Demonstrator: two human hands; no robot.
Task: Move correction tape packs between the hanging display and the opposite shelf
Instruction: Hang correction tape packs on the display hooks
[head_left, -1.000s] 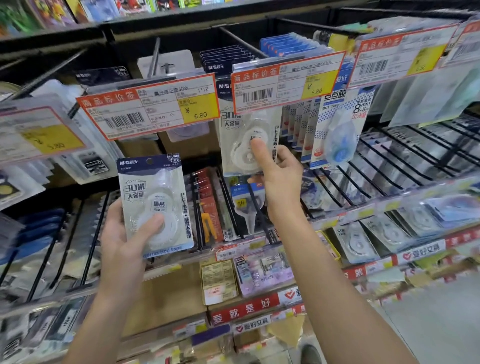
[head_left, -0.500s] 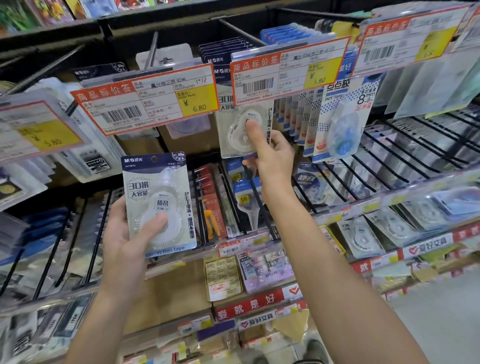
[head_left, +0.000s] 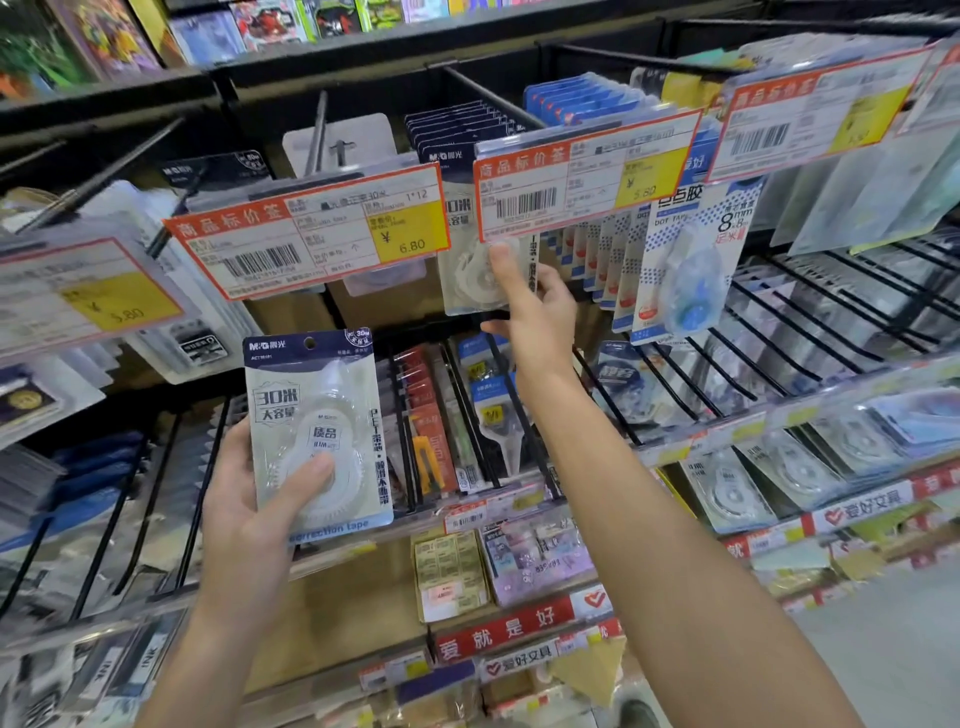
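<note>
My left hand (head_left: 249, 514) holds a correction tape pack (head_left: 317, 431) upright in front of the lower wire racks; its card has a dark blue header and a white dispenser under clear plastic. My right hand (head_left: 535, 317) is raised to the hanging display, thumb and fingers closed on the lower part of another white correction tape pack (head_left: 470, 280) that hangs on a peg behind the orange price tag (head_left: 582, 182). More packs of the same kind (head_left: 457, 135) hang behind it on that peg.
Orange-and-yellow price tags (head_left: 311, 234) jut out in front of the pegs. Blue dot-tape packs (head_left: 691, 265) hang just right of my right hand. Black wire dividers (head_left: 810, 332) hold more stationery on the sloped shelf below. Floor (head_left: 883, 649) shows at lower right.
My right hand has risen with the hanging pack, up under the price tag. My left hand and its pack have stayed almost in place.
</note>
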